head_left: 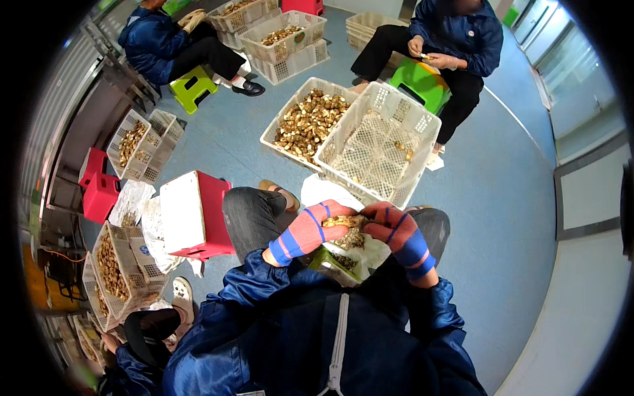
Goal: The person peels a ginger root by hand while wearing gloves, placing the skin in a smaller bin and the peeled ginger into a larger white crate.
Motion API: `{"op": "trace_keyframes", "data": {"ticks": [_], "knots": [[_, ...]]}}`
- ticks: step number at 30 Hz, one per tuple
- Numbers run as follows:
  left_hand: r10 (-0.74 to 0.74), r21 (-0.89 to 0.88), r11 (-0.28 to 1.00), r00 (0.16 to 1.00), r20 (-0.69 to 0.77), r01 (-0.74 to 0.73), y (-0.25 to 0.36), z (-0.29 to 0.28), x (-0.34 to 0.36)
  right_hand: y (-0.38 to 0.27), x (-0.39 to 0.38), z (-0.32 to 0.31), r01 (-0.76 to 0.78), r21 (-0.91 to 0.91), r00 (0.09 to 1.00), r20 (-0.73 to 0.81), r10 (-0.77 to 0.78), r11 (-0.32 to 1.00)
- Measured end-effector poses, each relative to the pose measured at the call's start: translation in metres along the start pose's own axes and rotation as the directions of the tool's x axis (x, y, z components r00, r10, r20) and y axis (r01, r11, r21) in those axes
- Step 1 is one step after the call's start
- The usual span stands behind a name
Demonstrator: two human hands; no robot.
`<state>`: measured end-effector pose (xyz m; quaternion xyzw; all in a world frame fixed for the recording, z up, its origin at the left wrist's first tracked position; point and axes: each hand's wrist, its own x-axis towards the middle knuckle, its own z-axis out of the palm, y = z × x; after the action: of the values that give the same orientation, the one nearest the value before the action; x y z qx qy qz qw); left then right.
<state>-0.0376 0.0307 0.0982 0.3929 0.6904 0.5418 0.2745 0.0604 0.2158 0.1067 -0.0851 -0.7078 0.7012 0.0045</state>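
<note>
Over my lap, a brown and cream mushroom [342, 222] lies across the fingers of my left hand [307, 231], which is closed around it. My right hand [398, 236] is closed at the mushroom's right end; anything else in its fingers is hidden. Both hands wear pink gloves with blue stripes. Beneath them, pale trimmings [350, 239] sit on white plastic, beside a green container [323, 261] holding dark scraps. Just beyond my knees, a white lattice crate [416, 173] has a few small mushrooms inside. Left of it, another crate [269, 137] is heaped with mushrooms [314, 122].
One person [456, 39] sits opposite on a green stool [422, 86], another [158, 39] at the far left. A third person's shoe [183, 294] shows at lower left. A red and white box [198, 214] stands left of my knee. More mushroom crates [125, 264] line the left side.
</note>
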Motion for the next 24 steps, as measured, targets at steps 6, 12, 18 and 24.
{"op": "trace_keyframes", "data": {"ticks": [6, 12, 18, 24], "knots": [[-0.188, -0.432, 0.872, 0.972, 0.139, 0.23, 0.007, -0.002, -0.004, -0.009, -0.001, -0.002, -0.2, 0.21, 0.98, 0.049, 0.194, 0.957], [-0.206, -0.39, 0.895, 0.976, 0.073, 0.218, 0.006, 0.007, -0.002, 0.011, -0.002, 0.005, 0.258, -0.178, 0.964, -0.016, -0.265, 0.95], [-0.247, -0.303, 0.922, 0.969, 0.024, 0.243, 0.009, 0.014, 0.0, 0.013, -0.004, 0.002, 0.211, -0.042, 0.975, -0.056, -0.213, 0.977], [-0.172, -0.225, 0.961, 0.985, -0.034, 0.16, 0.009, 0.016, 0.0, -0.002, -0.003, 0.004, -0.109, 0.184, 0.988, -0.09, 0.127, 0.977]]}}
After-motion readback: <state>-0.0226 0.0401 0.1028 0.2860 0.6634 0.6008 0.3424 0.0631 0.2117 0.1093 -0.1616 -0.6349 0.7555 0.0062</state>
